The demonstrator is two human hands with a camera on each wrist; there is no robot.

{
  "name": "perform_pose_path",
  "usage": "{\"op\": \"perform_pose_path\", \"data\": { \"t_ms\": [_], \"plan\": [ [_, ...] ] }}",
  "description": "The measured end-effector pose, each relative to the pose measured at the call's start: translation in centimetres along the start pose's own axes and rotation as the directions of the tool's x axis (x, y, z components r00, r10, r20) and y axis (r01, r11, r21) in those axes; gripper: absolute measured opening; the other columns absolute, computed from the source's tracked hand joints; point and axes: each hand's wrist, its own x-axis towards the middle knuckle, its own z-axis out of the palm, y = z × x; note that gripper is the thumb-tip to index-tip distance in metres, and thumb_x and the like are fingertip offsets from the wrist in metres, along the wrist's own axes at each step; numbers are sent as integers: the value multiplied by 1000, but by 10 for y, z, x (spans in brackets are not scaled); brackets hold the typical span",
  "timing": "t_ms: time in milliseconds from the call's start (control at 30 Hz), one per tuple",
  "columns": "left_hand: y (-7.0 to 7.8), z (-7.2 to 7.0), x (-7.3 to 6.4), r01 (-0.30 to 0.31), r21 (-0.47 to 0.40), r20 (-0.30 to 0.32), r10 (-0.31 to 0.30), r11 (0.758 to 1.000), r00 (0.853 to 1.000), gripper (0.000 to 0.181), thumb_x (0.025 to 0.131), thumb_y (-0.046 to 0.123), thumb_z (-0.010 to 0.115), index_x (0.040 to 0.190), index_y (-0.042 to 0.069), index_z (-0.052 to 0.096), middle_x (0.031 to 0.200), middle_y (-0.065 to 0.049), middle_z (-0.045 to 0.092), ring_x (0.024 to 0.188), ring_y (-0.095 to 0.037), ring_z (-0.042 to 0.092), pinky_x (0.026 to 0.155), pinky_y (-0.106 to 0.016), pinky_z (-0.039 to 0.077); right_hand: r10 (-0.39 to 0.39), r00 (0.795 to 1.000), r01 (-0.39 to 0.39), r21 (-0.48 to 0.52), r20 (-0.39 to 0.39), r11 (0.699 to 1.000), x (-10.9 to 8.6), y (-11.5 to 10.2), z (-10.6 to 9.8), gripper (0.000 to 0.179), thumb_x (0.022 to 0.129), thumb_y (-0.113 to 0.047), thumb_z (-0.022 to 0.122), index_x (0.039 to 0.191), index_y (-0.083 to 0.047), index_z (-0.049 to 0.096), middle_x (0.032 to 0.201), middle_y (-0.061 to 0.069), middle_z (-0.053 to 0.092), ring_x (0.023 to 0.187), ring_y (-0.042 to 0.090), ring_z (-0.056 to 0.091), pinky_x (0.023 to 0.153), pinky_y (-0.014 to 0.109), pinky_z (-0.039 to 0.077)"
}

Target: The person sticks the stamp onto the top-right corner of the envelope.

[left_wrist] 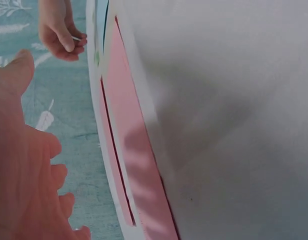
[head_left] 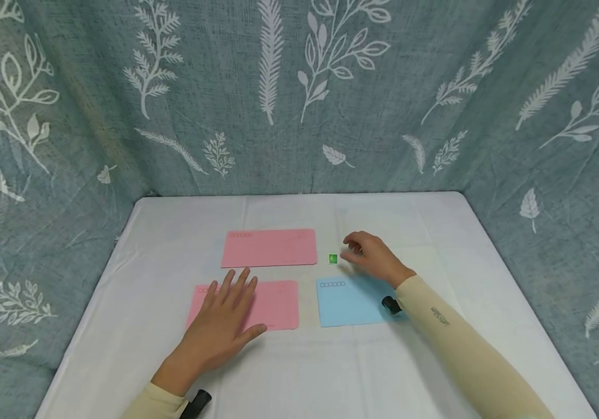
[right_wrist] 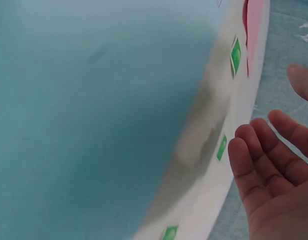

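Stamp (head_left: pixel 333 259) recorded flat on the white cloth (head_left: pixel 257 372), just right of the far pink envelope (head_left: pixel 269 247) and just beyond the top edge of the blue envelope (head_left: pixel 349 305). From my station I place it to the left of my right hand (head_left: pixel 375 256), near the thumb and fingertips but apart from them. Its long axis, only slightly the longer, runs from near to far; I judge a leftward reach would meet it across the short side. Right is clearly the nearer hand. Its thumb and fingers stand apart, fingers bent, and I find nothing between them. In the right wrist view, a second stamp (right_wrist: pixel 221 148) and a third stamp (right_wrist: pixel 170 233) also lie near those fingers. My left hand (head_left: pixel 221 326) hangs over the near pink envelope (head_left: pixel 278 308), fingers spread, holding nothing.
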Motion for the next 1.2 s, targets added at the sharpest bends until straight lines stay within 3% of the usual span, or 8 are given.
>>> {"op": "perform_pose_path", "data": {
  "t_ms": [433,667,1200],
  "plan": [
    [-3,5,-3,28,-33,70,-26,999,997,92,109,63,51,171,0,26,179,-18,17,164,-44,12,129,-62,11,27,999,-27,-16,42,1000,17,-2,20,24,103,-18,78,121,-4,71,101,3,66,92,21,59,86,38,54],
    [-1,4,-5,22,-34,46,-20,999,999,91,109,62,52,170,0,27,178,-19,19,163,-45,14,129,-62,12,26,998,-23,-59,48,998,21,-3,23,23,102,-19,79,118,-3,71,101,4,65,92,22,59,87,39,54],
    [5,11,-8,21,-44,65,-19,999,998,90,109,61,54,171,1,26,178,-20,20,164,-43,14,129,-62,13,60,997,-54,-100,55,994,22,-4,26,13,102,-17,78,109,-8,72,101,2,65,93,21,60,88,38,55]
  ]
}}
